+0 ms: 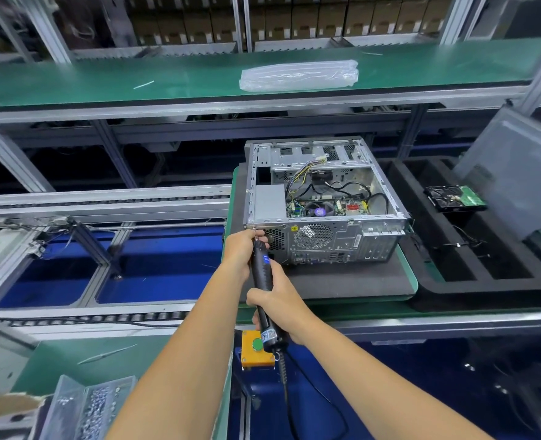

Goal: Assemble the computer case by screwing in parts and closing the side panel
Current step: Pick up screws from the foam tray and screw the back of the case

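Your right hand (278, 308) clenches the electric screwdriver (264, 287) low on its barrel; your left hand (242, 249) pinches it near the tip. Its long axis runs up and away, tip at the computer case (320, 204) rear corner just beyond your left hand.

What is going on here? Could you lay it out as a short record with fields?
activity: driving a screw into the rear top-left corner of the computer case
tool: electric screwdriver, corded
right hand: grips the screwdriver body
left hand: holds its tip end at the case corner
case state: side open, wiring visible
nearby: screw bin, plastic bag, hard drive
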